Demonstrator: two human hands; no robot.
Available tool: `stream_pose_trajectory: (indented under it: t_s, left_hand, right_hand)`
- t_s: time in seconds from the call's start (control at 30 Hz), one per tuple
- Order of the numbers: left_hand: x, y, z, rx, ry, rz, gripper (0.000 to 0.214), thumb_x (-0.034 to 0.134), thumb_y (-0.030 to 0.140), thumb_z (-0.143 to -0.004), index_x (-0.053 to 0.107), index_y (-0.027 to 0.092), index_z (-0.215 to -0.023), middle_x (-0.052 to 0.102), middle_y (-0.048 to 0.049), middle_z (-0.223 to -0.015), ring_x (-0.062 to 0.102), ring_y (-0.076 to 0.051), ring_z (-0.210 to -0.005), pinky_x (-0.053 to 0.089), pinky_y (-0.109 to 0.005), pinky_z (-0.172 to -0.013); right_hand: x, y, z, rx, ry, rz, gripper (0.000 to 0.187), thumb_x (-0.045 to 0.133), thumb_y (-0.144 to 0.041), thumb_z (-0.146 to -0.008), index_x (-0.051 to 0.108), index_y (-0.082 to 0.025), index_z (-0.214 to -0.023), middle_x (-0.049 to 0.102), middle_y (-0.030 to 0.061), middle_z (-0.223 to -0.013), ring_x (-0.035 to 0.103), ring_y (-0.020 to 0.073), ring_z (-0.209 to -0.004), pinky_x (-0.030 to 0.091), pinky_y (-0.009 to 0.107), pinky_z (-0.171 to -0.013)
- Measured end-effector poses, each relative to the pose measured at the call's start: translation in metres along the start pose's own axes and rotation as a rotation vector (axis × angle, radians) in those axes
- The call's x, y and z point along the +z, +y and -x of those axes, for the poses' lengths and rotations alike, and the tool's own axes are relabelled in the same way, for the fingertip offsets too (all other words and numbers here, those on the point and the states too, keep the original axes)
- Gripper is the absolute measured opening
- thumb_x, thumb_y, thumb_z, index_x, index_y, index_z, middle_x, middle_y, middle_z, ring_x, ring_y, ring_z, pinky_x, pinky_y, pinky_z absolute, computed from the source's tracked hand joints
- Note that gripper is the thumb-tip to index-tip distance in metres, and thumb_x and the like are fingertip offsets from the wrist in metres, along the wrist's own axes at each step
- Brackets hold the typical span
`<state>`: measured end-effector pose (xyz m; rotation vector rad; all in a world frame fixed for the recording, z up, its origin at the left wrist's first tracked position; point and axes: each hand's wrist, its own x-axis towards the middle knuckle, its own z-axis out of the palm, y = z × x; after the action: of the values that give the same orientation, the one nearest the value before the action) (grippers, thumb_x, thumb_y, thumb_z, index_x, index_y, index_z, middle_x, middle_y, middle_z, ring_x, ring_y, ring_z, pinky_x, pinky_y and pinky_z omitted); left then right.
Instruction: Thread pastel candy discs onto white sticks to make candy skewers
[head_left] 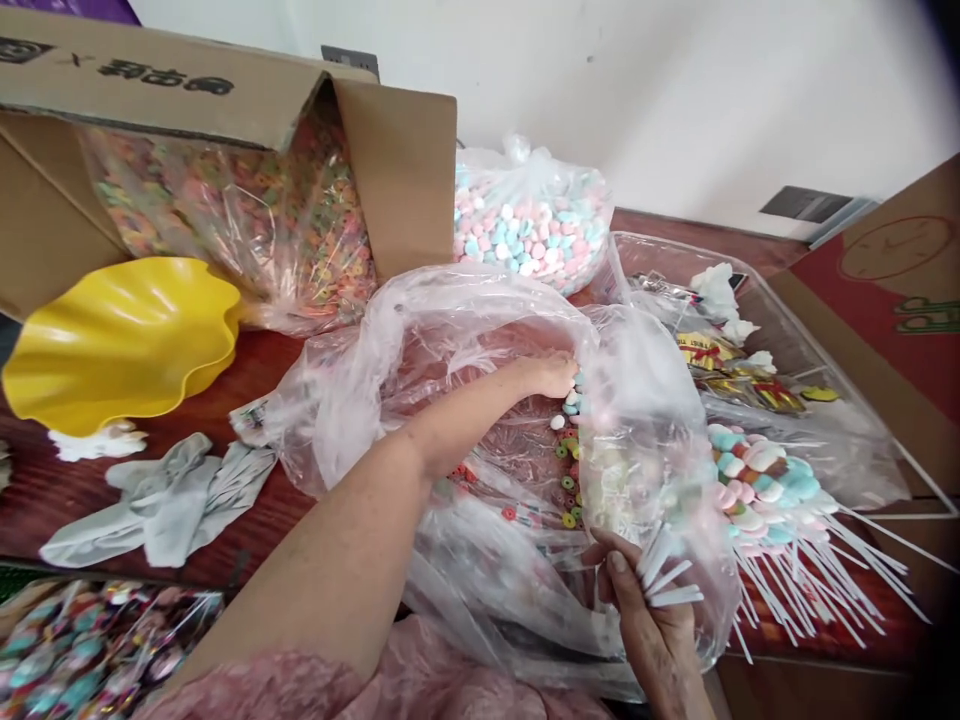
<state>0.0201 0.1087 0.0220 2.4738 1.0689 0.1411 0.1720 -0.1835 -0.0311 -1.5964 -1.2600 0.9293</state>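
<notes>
My left hand [553, 375] reaches into a large clear plastic bag [480, 285] that lies wide open on the table. Its fingers are curled and partly hidden, right beside small blue and white candies [571, 402]; what they hold does not show clearly. Below these, ring-shaped candies [568, 485] in yellow, green and red lie in the bag. My right hand [649, 605] is closed on a bunch of white paper sticks [671, 585] at the bag's near right side. Folds of the plastic partly cover its fingers.
Right of the bag lie candy skewers [765, 480] on white sticks, before a clear bin [825, 400] of packets. Behind stand a sealed bag of pastel candies [529, 225] and a carton [409, 180]. Left are a yellow wavy bowl [124, 340] and grey gloves [169, 500].
</notes>
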Motion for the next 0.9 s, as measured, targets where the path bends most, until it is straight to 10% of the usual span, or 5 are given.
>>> stream_pose_trajectory:
  t_s: [0.3, 0.63, 0.9]
  left_hand:
    - [-0.01, -0.011, 0.055, 0.143, -0.175, -0.061, 0.021, 0.062, 0.024, -0.072, 0.06, 0.016, -0.053, 0.06, -0.0049, -0.057, 0.048, -0.016, -0.056, 0.032, -0.032, -0.062]
    - [-0.006, -0.01, 0.108, -0.007, 0.007, 0.094, 0.005, 0.058, 0.015, -0.065, 0.053, 0.016, -0.064, 0.05, 0.0022, -0.066, 0.041, -0.012, -0.066, 0.028, -0.026, -0.062]
    - [0.0, -0.011, 0.105, -0.239, 0.122, 0.159, 0.012, 0.051, 0.014, -0.066, 0.063, 0.012, -0.068, 0.056, -0.0002, -0.064, 0.043, -0.012, -0.063, 0.029, -0.026, -0.059]
  right_hand:
    - [-0.003, 0.02, -0.003, -0.033, -0.101, 0.031, 0.036, 0.056, -0.048, -0.094, 0.074, -0.019, -0.104, 0.06, 0.0024, -0.069, 0.05, 0.0154, -0.058, 0.043, 0.028, -0.054]
    - [0.013, -0.011, -0.003, -0.047, -0.043, -0.267, 0.036, 0.058, -0.05, -0.091, 0.074, -0.018, -0.096, 0.065, 0.0034, -0.07, 0.047, 0.0118, -0.05, 0.039, 0.025, -0.046]
    - [0.038, -0.017, -0.004, -0.141, -0.192, -0.15, 0.033, 0.062, -0.054, -0.087, 0.078, -0.025, -0.088, 0.073, 0.0073, -0.095, 0.066, 0.0255, -0.094, 0.051, 0.04, -0.091]
